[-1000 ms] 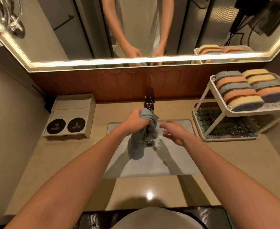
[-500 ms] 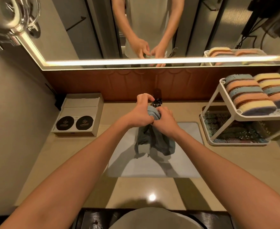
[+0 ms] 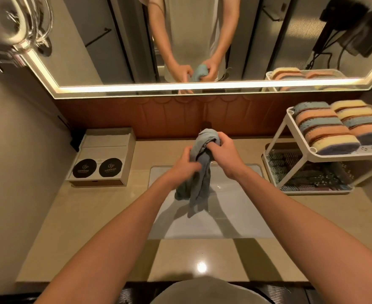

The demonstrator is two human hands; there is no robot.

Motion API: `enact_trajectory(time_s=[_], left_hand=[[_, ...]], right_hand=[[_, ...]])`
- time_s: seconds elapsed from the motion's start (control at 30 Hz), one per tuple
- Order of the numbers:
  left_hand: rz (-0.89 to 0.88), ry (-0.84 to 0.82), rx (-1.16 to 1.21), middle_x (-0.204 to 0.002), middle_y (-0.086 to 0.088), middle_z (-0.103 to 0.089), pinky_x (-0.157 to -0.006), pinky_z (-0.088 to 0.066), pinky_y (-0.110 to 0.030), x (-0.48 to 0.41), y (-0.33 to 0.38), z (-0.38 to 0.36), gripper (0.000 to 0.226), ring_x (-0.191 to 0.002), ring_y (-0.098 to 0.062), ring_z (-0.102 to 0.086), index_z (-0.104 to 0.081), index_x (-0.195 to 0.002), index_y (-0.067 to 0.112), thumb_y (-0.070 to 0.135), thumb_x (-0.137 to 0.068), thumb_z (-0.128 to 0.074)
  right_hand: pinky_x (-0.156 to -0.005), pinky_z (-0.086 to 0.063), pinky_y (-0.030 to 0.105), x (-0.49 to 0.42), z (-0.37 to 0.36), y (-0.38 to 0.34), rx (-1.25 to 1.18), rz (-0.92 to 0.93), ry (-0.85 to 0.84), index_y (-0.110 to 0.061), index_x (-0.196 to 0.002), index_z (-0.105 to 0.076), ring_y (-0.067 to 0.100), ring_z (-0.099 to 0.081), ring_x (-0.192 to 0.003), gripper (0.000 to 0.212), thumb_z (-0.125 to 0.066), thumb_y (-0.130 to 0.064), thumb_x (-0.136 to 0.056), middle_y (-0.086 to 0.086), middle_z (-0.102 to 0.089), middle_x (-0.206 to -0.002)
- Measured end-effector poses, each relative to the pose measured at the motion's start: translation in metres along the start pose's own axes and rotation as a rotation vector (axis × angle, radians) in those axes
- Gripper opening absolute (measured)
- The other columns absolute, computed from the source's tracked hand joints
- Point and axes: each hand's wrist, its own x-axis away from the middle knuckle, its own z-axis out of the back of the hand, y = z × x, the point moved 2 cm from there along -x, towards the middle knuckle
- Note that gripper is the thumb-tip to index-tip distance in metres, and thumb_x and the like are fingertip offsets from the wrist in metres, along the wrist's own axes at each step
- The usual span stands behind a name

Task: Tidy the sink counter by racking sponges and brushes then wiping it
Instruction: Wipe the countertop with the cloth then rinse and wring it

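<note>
I have the blue-grey cloth [image 3: 199, 170] gripped in both hands above the sink basin [image 3: 235, 216]. My left hand [image 3: 184, 166] is closed around the middle of the cloth, fingers curled over a bunched fold, and my right hand [image 3: 223, 151] is closed on its upper end, just behind and above the left. The top of the cloth bulges out in a rounded knot above my right thumb. Below my left hand the rest hangs loose in two or three limp tails over the basin; I cannot tell whether their tips touch it.

The basin is a shallow pale rectangle set into the beige counter [image 3: 97, 216]. The faucet behind the basin is almost fully hidden by the cloth and my hands.

To the right of the basin, on the counter, stands a white two-tier rack [image 3: 289, 137]. Its upper shelf carries two rows of sponges [image 3: 327, 128] lying side by side, in blue, orange and yellow. The lower shelf holds darker patterned items I cannot make out.

To the left of the basin sits a pale box [image 3: 105, 159] with two round black labels on its top. Behind the basin, the lit mirror [image 3: 119, 40] reflects my hands and the cloth.
</note>
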Motion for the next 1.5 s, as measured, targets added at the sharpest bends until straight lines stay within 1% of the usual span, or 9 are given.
enact_trajectory(time_s=[0.13, 0.33, 0.4, 0.47, 0.67, 0.77, 0.87, 1.17, 1.5], left_hand=[[-0.002, 0.066, -0.017, -0.129, 0.009, -0.06, -0.096, -0.055, -0.03, -0.001, -0.028, -0.009, 0.086, -0.117, -0.007, -0.061, -0.038, -0.145, 0.033, 0.021, -0.075, -0.087], [0.114, 0.35, 0.1, -0.104, 0.001, -0.075, -0.083, -0.057, -0.031, 0.002, -0.045, -0.014, 0.026, -0.102, -0.018, -0.07, -0.069, -0.111, 0.023, 0.022, -0.087, -0.077], [0.147, 0.388, 0.189, -0.104, -0.006, -0.075, -0.084, -0.058, -0.038, -0.001, -0.043, -0.015, 0.022, -0.1, -0.023, -0.07, -0.07, -0.11, 0.021, 0.017, -0.089, -0.071], [0.168, 0.391, 0.262, -0.099, -0.012, -0.076, -0.084, -0.059, -0.046, -0.002, -0.036, -0.012, 0.025, -0.098, -0.033, -0.072, -0.069, -0.109, 0.02, 0.024, -0.085, -0.068], [0.059, 0.4, 0.215, -0.097, -0.009, -0.068, -0.075, -0.055, -0.03, -0.003, -0.01, 0.005, 0.02, -0.088, -0.02, -0.064, -0.058, -0.11, 0.015, 0.013, -0.09, -0.053], [0.036, 0.358, 0.102, -0.087, -0.006, -0.059, -0.058, -0.047, -0.02, -0.004, 0.007, -0.004, 0.016, -0.076, -0.016, -0.055, -0.049, -0.101, 0.013, 0.002, -0.091, -0.05], [0.085, 0.248, 0.005, -0.093, -0.009, -0.06, -0.06, -0.046, -0.029, -0.005, 0.013, -0.016, 0.025, -0.079, -0.017, -0.058, -0.047, -0.108, 0.012, 0.003, -0.087, -0.057], [0.064, 0.228, -0.173, -0.104, -0.007, -0.055, -0.077, -0.056, -0.041, -0.003, 0.004, -0.002, 0.046, -0.088, -0.017, -0.06, -0.035, -0.12, 0.013, 0.012, -0.087, -0.067], [0.069, -0.093, 0.37, -0.133, -0.001, -0.066, -0.099, -0.056, -0.036, 0.015, -0.021, -0.024, 0.06, -0.12, -0.017, -0.065, -0.047, -0.144, 0.031, 0.018, -0.092, -0.074]], right_hand=[[-0.085, -0.058, 0.048, 0.002, -0.004, -0.003, -0.237, -0.129, -0.005, -0.011, -0.115, -0.066, 0.034, -0.069, -0.101, 0.025, -0.054, -0.005, -0.094, 0.019, -0.071, -0.108], [-0.086, -0.06, 0.036, 0.006, -0.001, -0.019, -0.706, -0.233, -0.011, -0.007, -0.129, -0.062, 0.027, -0.068, -0.108, 0.034, -0.046, -0.009, -0.098, 0.018, -0.069, -0.12], [-0.069, -0.061, 0.03, 0.004, 0.011, -0.018, -0.726, -0.254, 0.017, -0.006, -0.131, -0.06, 0.026, -0.07, -0.102, 0.035, -0.047, -0.011, -0.099, 0.018, -0.07, -0.117], [-0.055, -0.055, 0.023, 0.005, 0.026, -0.01, -0.682, -0.252, 0.082, -0.01, -0.127, -0.062, 0.019, -0.07, -0.09, 0.031, -0.048, -0.011, -0.099, 0.011, -0.071, -0.106], [-0.096, -0.048, 0.039, 0.021, 0.052, 0.06, 0.005, -0.398, 0.012, -0.011, -0.13, -0.054, 0.02, -0.056, -0.11, 0.041, -0.065, -0.008, -0.091, 0.009, -0.061, -0.131], [-0.102, -0.035, 0.027, 0.032, 0.039, 0.062, 0.113, -0.222, -0.132, -0.022, -0.154, -0.033, 0.005, -0.04, -0.128, 0.081, -0.077, -0.02, -0.086, -0.012, -0.044, -0.146], [-0.088, -0.045, 0.012, 0.031, 0.014, 0.049, 0.094, -0.106, -0.292, -0.035, -0.144, -0.039, -0.009, -0.056, -0.115, 0.076, -0.08, -0.015, -0.084, -0.027, -0.054, -0.131], [-0.093, -0.057, 0.042, 0.022, 0.006, 0.063, -0.345, -0.34, -0.253, -0.01, -0.126, -0.062, 0.03, -0.07, -0.109, 0.032, -0.065, -0.006, -0.095, 0.015, -0.073, -0.117], [-0.098, -0.054, 0.052, 0.012, -0.009, 0.058, -0.721, -0.472, -0.006, 0.0, -0.132, -0.057, 0.039, -0.064, -0.116, 0.041, -0.051, -0.018, -0.096, 0.026, -0.065, -0.126]])
